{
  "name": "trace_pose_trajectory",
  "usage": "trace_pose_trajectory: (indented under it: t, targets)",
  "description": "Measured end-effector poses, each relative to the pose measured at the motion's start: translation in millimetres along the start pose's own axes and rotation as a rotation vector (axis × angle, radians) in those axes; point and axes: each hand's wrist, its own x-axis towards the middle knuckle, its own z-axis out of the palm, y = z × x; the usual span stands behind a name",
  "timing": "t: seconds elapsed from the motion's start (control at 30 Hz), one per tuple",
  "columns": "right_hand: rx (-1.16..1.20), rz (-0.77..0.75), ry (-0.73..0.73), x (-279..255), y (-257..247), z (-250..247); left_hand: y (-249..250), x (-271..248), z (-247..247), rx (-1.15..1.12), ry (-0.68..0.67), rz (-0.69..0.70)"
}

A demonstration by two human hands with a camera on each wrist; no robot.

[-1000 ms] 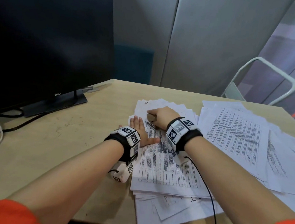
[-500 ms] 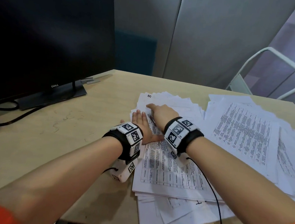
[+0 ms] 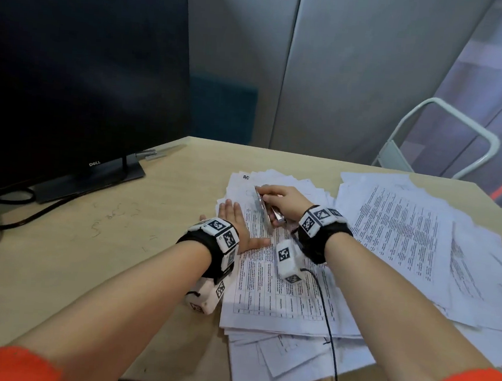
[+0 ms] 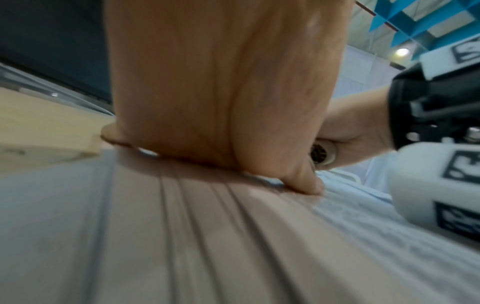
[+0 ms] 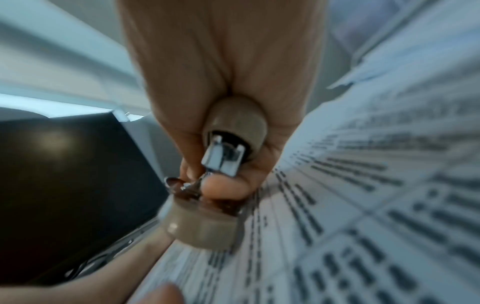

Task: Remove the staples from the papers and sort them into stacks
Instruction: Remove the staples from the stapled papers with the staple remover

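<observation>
A person's left hand [image 3: 235, 222] lies flat, fingers straight, pressing the left edge of a printed stack of papers [image 3: 278, 285] near the middle of the desk [image 3: 88, 261]. The right hand [image 3: 285, 202] grips a beige-and-chrome staple remover [image 3: 267, 211] [image 5: 228, 156], its tip at the stack's far left corner. A second spread of sheets [image 3: 406, 229] covers the desk's right side. A dark monitor [image 3: 81, 80] stands at the far left corner.
</observation>
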Motion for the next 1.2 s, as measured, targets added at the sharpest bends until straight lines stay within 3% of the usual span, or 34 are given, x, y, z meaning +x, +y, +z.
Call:
trace_pose_trajectory:
  t: [0.13,0.2,0.3,0.37,0.4,0.5,0.6,0.67,0.7,0.77,0.83,0.87,0.93,1.0,1.03,1.1,1.2]
  targets:
    - [-0.376,-0.104,-0.016,-16.8,-13.7,5.8,-6.6,-20.5,-13.3,-0.081,0.006,0.058]
    - [-0.547,-0.167,-0.073,-27.4,-22.8,8.3,-18.2,-30.2,-25.8,-0.387,0.043,0.122]
    - [-0.686,-0.329,-0.18,-45.5,-43.5,19.6,-33.8,-51.8,-32.3,-1.033,0.25,0.184]
    - [-0.752,-0.388,-0.198,-55.9,-62.0,32.2,-40.5,-68.5,-31.3,-1.411,0.2,0.206]
    - [-0.726,-0.386,-0.195,-57.4,-70.0,36.6,-43.8,-74.0,-31.7,-1.486,0.148,0.227]
    - [-0.732,-0.39,-0.175,-61.8,-88.5,48.3,-54.9,-85.1,-42.3,-1.447,0.104,0.207]
    - [-0.962,-0.501,-0.262,-62.1,-90.1,46.4,-71.3,-86.2,-49.9,-1.436,0.057,0.159]
    - [-0.988,-0.493,-0.25,-60.9,-82.2,34.4,-86.0,-81.6,-50.7,-1.458,0.143,0.034]
    - [-0.971,-0.472,-0.21,-58.8,-74.5,25.7,-94.6,-75.9,-49.8,-1.344,0.261,-0.076]
    - [-0.746,-0.33,-0.107,-55.3,-50.9,5.4,-107.7,-69.3,-52.5,-0.735,0.409,-0.266]
    - [-0.186,-0.083,0.022,-51.8,-19.0,-13.8,-107.2,-69.3,-53.3,-0.159,0.275,-0.365]
    - [0.128,0.043,0.094,-50.2,-0.9,-21.2,-101.9,-70.4,-53.7,-0.044,0.237,-0.373]
    - [0.631,0.197,0.203,-54.8,31.7,-31.2,-85.4,-65.0,-52.7,-0.109,0.296,-0.22]
    - [1.061,0.199,0.253,-62.1,56.6,-35.6,-59.4,-58.4,-51.1,-0.341,0.344,0.042]
    - [1.224,0.171,0.26,-66.1,63.4,-37.5,-44.7,-57.4,-50.3,-0.416,0.286,0.111]
    - [1.406,0.125,0.276,-72.6,68.3,-40.5,-21.3,-50.3,-48.9,-0.47,0.133,0.108]
    - [1.432,0.093,0.256,-74.9,67.5,-41.1,-4.2,-43.0,-49.9,-0.514,0.07,0.017]
